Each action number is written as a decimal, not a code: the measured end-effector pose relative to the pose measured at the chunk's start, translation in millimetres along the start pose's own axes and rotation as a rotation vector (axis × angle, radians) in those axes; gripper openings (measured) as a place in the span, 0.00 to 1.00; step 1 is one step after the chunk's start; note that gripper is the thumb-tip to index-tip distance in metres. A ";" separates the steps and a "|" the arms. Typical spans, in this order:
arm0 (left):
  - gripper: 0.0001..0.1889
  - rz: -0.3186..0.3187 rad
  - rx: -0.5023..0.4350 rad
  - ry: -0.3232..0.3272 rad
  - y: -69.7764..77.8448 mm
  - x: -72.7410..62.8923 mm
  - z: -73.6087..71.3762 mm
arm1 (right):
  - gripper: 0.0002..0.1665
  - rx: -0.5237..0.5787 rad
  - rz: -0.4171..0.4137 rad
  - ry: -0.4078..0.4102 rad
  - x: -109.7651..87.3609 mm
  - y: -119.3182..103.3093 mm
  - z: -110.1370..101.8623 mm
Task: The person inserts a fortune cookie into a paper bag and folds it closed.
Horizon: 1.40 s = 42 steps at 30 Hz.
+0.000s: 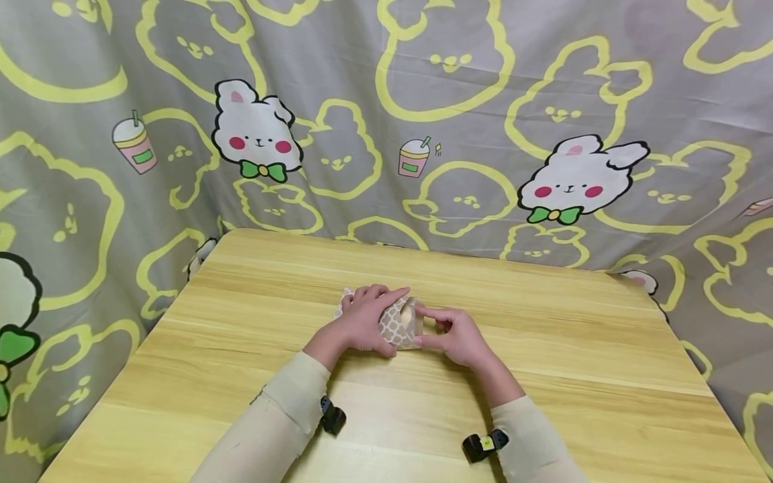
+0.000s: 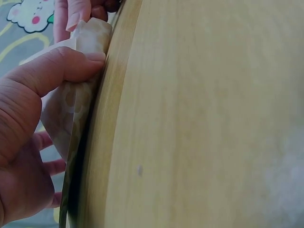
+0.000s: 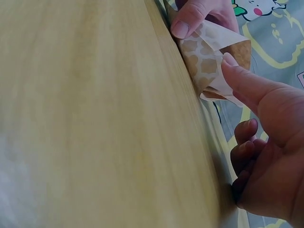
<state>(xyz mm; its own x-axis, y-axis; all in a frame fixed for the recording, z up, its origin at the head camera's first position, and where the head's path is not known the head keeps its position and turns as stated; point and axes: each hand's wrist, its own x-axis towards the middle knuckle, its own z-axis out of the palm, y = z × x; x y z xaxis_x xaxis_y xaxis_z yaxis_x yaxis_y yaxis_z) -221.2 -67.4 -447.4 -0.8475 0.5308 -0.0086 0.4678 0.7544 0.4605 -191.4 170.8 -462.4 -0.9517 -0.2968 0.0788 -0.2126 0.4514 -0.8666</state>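
A sheet of wrapping paper (image 1: pixel 394 332), beige with a white lattice print, is folded round a tan-brown, bread-like item (image 3: pixel 241 51) on the wooden table. My left hand (image 1: pixel 364 323) grips the packet from above, its thumb along the near side and its fingers over the far side. At the packet's right end, my right hand (image 1: pixel 457 337) pinches the paper's edges between thumb and forefinger, the other fingers curled in. The right wrist view shows my right thumb (image 3: pixel 251 85) against a paper flap. Much of the packet's left part is hidden under my left hand.
The light wooden table (image 1: pixel 543 349) reaches back to a grey curtain (image 1: pixel 350 60) printed with yellow outlines and white rabbits. Black wrist cameras are strapped on both sleeves, the left camera (image 1: pixel 333 417) and the right camera (image 1: pixel 480 446) standing close above the tabletop.
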 end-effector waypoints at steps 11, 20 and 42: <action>0.64 0.026 -0.015 0.004 1.9 -1.0 -2.0 | 0.30 -0.012 0.016 -0.003 1.2 -4.3 1.8; 0.64 0.044 -0.028 0.008 2.1 -2.4 -2.2 | 0.27 -0.017 0.030 -0.005 3.7 -6.0 2.7; 0.63 0.058 -0.048 -0.009 4.1 0.9 -2.4 | 0.26 -0.086 0.038 0.065 8.4 -13.7 15.1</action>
<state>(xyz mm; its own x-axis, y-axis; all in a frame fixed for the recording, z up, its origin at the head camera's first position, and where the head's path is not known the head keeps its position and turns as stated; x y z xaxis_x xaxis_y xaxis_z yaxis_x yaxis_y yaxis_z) -220.7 -64.7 -443.4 -0.8170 0.5765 0.0113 0.5031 0.7030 0.5027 -193.1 149.4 -457.2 -0.9711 -0.2243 0.0813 -0.1920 0.5327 -0.8242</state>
